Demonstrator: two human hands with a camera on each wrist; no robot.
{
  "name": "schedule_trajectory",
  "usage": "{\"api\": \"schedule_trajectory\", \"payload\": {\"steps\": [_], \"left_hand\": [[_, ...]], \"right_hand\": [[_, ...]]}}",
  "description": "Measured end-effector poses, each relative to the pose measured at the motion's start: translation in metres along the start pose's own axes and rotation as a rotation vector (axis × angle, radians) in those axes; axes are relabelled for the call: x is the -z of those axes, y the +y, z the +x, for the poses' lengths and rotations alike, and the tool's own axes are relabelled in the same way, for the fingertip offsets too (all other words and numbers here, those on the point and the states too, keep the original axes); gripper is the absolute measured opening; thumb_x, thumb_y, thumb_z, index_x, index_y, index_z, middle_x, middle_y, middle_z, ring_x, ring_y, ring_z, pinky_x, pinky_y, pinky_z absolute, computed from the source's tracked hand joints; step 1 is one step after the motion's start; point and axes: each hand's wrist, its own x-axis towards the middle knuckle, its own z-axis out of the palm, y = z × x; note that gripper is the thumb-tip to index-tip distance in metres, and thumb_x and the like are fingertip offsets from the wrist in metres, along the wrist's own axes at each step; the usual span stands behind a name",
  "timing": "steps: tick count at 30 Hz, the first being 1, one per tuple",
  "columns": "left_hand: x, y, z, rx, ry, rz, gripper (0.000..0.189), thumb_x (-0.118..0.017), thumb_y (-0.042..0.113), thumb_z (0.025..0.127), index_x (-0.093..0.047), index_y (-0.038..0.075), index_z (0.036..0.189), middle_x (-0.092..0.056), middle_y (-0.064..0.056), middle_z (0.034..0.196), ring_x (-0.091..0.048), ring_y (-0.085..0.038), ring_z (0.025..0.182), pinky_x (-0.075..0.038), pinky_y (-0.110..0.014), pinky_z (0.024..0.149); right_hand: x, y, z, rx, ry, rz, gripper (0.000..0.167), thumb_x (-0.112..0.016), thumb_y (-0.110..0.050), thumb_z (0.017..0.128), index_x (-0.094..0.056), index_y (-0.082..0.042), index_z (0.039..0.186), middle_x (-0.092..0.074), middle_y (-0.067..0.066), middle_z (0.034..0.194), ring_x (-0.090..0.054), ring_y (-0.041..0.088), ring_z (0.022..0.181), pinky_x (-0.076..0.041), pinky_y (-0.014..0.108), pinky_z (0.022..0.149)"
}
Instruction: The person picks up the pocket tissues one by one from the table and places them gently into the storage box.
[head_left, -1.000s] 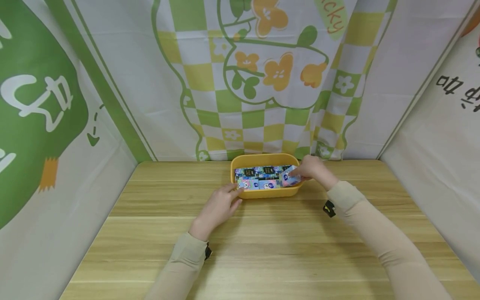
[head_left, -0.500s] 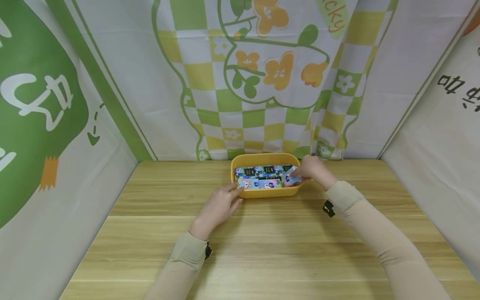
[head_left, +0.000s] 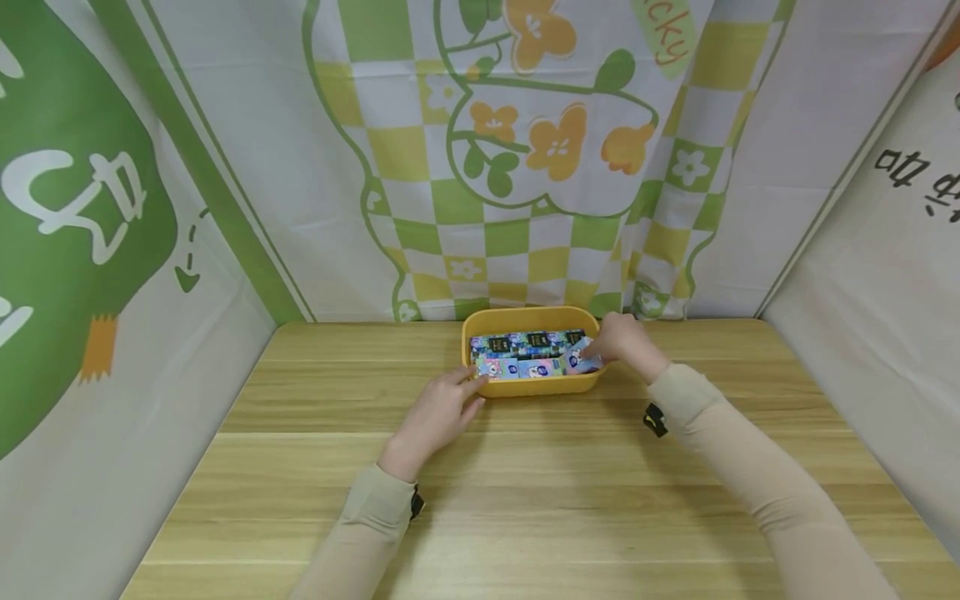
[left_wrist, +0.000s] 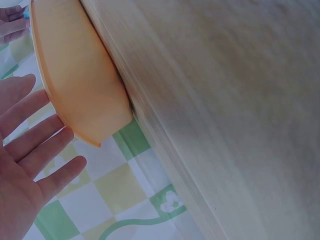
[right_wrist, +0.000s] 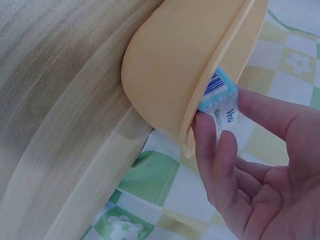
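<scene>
A yellow plastic basket (head_left: 536,387) stands at the table's far edge. Along its back lies a row of dark blue patterned packs (head_left: 517,342) with black labels. In front of them are two pastel tissue packs (head_left: 497,369) side by side. My right hand (head_left: 628,337) pinches a third pastel tissue pack (right_wrist: 220,100) between thumb and fingers, tilted at the basket's right end, partly below the rim. Its barcode end shows in the right wrist view. My left hand (head_left: 437,410), fingers extended, touches the front left rim; the left wrist view shows its fingers (left_wrist: 45,137) spread against the basket.
The wooden table (head_left: 517,500) extends from the basket toward me. Behind the basket hangs a green and yellow checked cloth (head_left: 525,242), close to its back rim. White printed cloth walls (head_left: 862,292) flank the table on both sides.
The tissue pack in my right hand has tipped and sunk slightly lower at the basket's right end. My left hand has stayed at the front left rim.
</scene>
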Motion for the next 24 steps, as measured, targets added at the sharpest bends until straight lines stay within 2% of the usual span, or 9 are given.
{"api": "schedule_trajectory", "payload": {"steps": [8,12,16,19,24], "left_hand": [[-0.0009,-0.001,-0.0003,-0.006,0.012,-0.009,0.032,-0.068,0.015,0.087,-0.067,0.005,0.117,-0.062,-0.021,0.123,-0.062,-0.034,0.109,-0.054,-0.044,0.091],[-0.0021,-0.002,-0.0001,-0.007,0.019,-0.007,0.031,-0.068,0.016,0.087,-0.068,0.005,0.116,-0.062,-0.021,0.122,-0.062,-0.033,0.109,-0.054,-0.044,0.091],[-0.0013,-0.0015,-0.0003,-0.009,0.023,-0.019,0.031,-0.068,0.016,0.087,-0.068,0.005,0.116,-0.062,-0.021,0.122,-0.062,-0.034,0.109,-0.054,-0.045,0.091],[-0.0009,-0.0016,-0.0005,-0.016,0.034,-0.022,0.031,-0.069,0.014,0.086,-0.068,0.004,0.115,-0.063,-0.022,0.121,-0.062,-0.035,0.108,-0.054,-0.045,0.09],[-0.0012,-0.0021,-0.001,-0.027,0.048,-0.012,0.031,-0.071,0.013,0.084,-0.068,0.003,0.114,-0.063,-0.021,0.119,-0.063,-0.035,0.107,-0.056,-0.045,0.088]], "right_hand": [[-0.0009,0.0001,0.0027,0.023,0.023,-0.047,0.041,-0.079,-0.038,0.072,-0.054,-0.015,0.049,-0.058,-0.002,0.051,-0.054,0.018,0.059,-0.043,0.033,0.063],[-0.0008,-0.0007,0.0038,0.021,0.015,-0.061,0.037,-0.079,-0.038,0.072,-0.062,-0.012,0.053,-0.064,0.0,0.055,-0.057,0.019,0.062,-0.046,0.038,0.071],[-0.0004,-0.0014,0.0048,0.021,-0.006,-0.078,0.033,-0.079,-0.037,0.073,-0.067,-0.01,0.059,-0.067,0.002,0.059,-0.06,0.019,0.063,-0.048,0.038,0.071],[0.0009,-0.0025,0.0053,0.031,-0.003,-0.102,0.03,-0.079,-0.036,0.073,-0.07,-0.01,0.061,-0.069,0.002,0.061,-0.062,0.021,0.068,-0.05,0.038,0.071],[0.0047,-0.006,0.0046,0.038,0.0,-0.115,0.024,-0.08,-0.03,0.072,-0.072,-0.008,0.066,-0.071,0.003,0.065,-0.066,0.027,0.078,-0.052,0.043,0.081]]}}
